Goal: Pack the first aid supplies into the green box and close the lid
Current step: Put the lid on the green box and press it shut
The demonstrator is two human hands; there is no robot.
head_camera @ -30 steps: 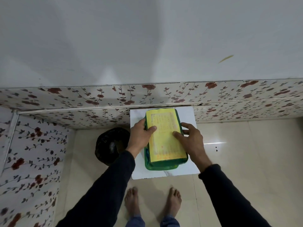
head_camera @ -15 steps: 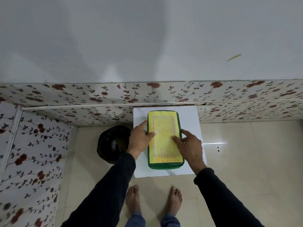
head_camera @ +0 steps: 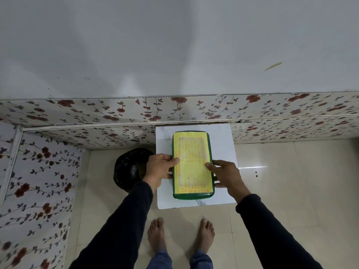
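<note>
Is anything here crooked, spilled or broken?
Nothing stands out. The green box sits square on the white board, its lid down flat. The left hand and right hand grip its sides. Nothing is spilled around it.

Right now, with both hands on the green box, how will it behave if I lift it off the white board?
The green box looks like rigid plastic with a flat lid, so it should stay stiff. Long and low, it seems unlikely to tip or roll. Its glossy rim and the smooth yellow label may be slippery; gripping both long sides, as the left hand and right hand do, seems wise.
</note>
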